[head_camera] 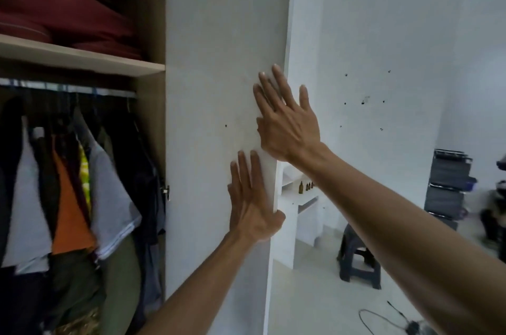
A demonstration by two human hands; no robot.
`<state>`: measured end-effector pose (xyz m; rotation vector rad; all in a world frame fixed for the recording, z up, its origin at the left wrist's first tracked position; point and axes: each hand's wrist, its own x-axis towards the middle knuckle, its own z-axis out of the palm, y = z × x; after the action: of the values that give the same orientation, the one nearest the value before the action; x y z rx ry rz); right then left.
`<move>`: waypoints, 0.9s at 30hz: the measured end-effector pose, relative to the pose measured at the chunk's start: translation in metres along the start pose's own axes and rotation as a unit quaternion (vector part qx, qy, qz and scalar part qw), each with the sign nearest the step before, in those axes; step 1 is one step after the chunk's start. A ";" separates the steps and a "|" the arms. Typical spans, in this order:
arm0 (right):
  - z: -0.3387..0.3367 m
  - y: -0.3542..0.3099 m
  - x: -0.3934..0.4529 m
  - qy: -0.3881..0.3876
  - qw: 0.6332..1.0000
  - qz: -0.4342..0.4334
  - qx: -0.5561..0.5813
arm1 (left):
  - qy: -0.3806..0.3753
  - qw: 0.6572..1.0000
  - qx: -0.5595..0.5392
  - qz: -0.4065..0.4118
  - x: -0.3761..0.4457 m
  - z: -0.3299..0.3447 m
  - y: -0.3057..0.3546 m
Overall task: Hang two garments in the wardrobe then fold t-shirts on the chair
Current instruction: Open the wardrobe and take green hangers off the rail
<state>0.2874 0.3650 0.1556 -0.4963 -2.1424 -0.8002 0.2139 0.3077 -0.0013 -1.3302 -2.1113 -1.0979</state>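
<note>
Right hand (284, 123): fingers straight and spread, palm flat against the free edge of the tall white flat-panel wardrobe door (219, 60); holds nothing. Left hand (250, 197): lower on the same edge, fingers straight and pressed to the panel face, thumb hooked round the edge. The door stands open, hinged at its left side to the light wood wardrobe (153, 33). Inside, hanging garments (82, 170) crowd a metal rail (68, 88): grey, orange, yellow-green, olive and dark pieces, touching one another; the picture is blurred here, so separate items are hard to tell apart. Above the rail a pale wooden shelf (82, 56) carries folded dark red bedding (63, 14). Right of the door, a white wall (383, 33) with small dark holes, a white shelf unit (304, 206) bearing small brown bottles (306, 186), a dark plastic stool (358, 258) on the pale floor, a stack of dark grey drawers (446, 184), and a black cable (383, 321) near the bottom edge.
</note>
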 end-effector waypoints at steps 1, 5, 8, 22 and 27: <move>0.005 0.005 0.000 -0.001 1.000 0.000 -0.005 | -0.003 1.000 0.001 -0.004 0.004 0.005 0.002; 0.026 0.022 -0.003 -0.014 1.000 0.006 -0.019 | -0.007 1.000 0.011 -0.011 0.017 0.025 0.010; 0.036 0.028 -0.004 -0.025 0.999 0.005 -0.023 | -0.010 1.000 0.023 -0.016 0.023 0.034 0.013; 0.047 0.036 -0.001 -0.045 0.999 0.019 -0.023 | -0.035 0.999 0.024 -0.019 0.034 0.043 0.012; 0.032 0.017 0.001 -0.035 0.998 0.043 0.003 | -0.068 0.995 0.069 -0.007 0.023 0.009 -0.007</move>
<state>0.2795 0.3989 0.1469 -0.6162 -2.1717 -0.7376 0.1977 0.3261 0.0057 -1.3597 -2.2515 -0.8708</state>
